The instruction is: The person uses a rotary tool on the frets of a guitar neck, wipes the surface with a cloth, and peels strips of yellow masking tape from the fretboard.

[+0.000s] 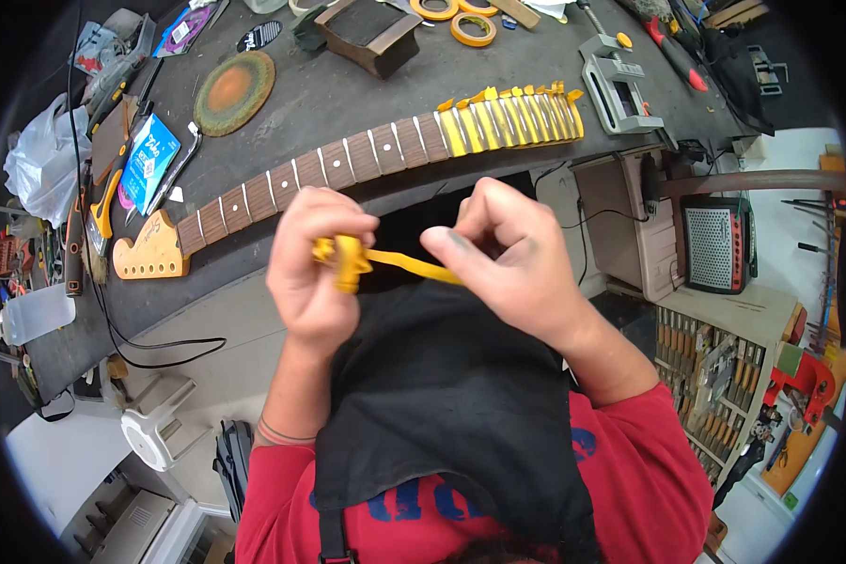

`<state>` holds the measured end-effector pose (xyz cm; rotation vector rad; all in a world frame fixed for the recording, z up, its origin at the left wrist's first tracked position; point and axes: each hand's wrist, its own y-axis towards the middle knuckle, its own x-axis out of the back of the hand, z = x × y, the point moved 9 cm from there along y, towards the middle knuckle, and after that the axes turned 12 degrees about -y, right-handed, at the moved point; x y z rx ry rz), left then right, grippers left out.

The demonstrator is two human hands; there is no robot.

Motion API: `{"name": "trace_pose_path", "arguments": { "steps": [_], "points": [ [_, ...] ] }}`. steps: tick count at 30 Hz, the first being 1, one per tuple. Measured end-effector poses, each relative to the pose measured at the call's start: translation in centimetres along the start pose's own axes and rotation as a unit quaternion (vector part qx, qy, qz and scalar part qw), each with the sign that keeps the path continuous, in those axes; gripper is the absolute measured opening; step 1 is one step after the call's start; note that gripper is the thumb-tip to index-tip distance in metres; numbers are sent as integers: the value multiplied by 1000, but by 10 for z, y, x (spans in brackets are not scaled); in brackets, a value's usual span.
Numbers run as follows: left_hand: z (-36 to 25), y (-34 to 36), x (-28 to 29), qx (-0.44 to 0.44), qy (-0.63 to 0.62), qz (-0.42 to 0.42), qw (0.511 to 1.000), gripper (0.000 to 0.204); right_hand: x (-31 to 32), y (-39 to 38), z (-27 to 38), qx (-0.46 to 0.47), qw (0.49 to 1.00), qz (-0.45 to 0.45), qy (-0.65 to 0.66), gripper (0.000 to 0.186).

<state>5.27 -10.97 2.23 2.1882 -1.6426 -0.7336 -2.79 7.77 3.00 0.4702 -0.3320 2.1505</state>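
In front of my apron, my left hand [303,273] is closed around a bunched piece of yellow masking tape [350,263]. A narrow strip of it stretches across to my right hand [526,268], whose fingers are closed on the strip's other end. Just beyond both hands, a guitar neck [352,162] lies along the bench edge, its pale headstock [150,252] at the left. Dark fretboard wood shows over most of its length. At the right end, yellow tape strips [498,124] cover the wood between the frets, with loose tabs sticking up along the far side.
Tape rolls [474,29], a dark block [371,38] and a round brown-green pad [235,92] lie on the bench [320,103]. A grey clamp-like tool [618,89] stands beyond the neck's right end. Leftward are a blue packet [150,162], brushes, a plastic bag [47,155] and a black cable [113,320].
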Motion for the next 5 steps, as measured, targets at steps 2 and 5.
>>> {"name": "trace_pose_path", "arguments": {
  "steps": [2, 5],
  "points": [
    [14, -1, 1, 57, -143, -12, 988, 13, 14, 0, 5, 44, 999, 19, 15, 30],
    [33, -10, 5, 87, -277, -102, 952, 23, 10, -8, 42, 34, 937, 172, 301, 23]
  ]
}}
